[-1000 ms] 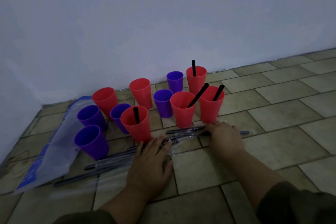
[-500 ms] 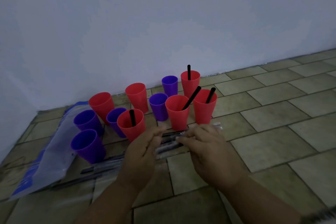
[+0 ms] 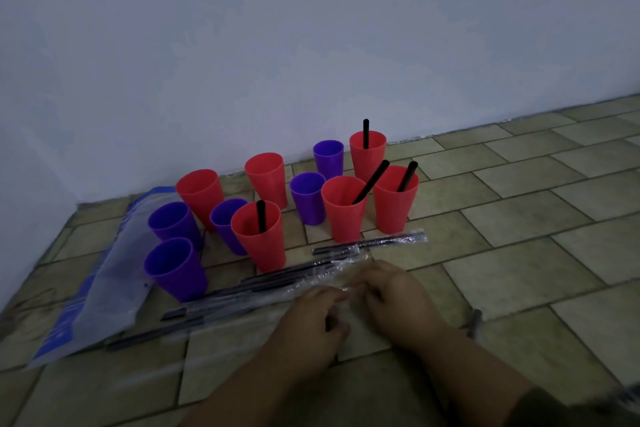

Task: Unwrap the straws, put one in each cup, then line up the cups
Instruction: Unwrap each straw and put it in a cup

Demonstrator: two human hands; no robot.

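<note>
Several red and purple cups stand on the tiled floor near the wall. Black straws lean in the back red cup [image 3: 367, 158], two right-hand red cups [image 3: 343, 210] [image 3: 394, 203] and the front red cup [image 3: 259, 241]. The purple cups, such as the nearest one [image 3: 175, 270], hold none. Wrapped straws [image 3: 372, 244] [image 3: 242, 289] lie on the floor in front of the cups. My left hand [image 3: 311, 319] and right hand [image 3: 394, 298] meet close together, fingers curled, pinching one wrapped straw [image 3: 343, 288] by its clear wrapper. Most of that straw is hidden by my hands.
A blue and clear plastic bag [image 3: 100, 291] lies flat at the left, partly under the purple cups. The white wall runs behind the cups and meets a side wall at the far left. A small grey object [image 3: 476, 321] lies on the tiles right of my right hand.
My hands left the straws on the floor, picked one wrapped straw up and drew it back toward me. They now sit closer together and nearer the camera.
</note>
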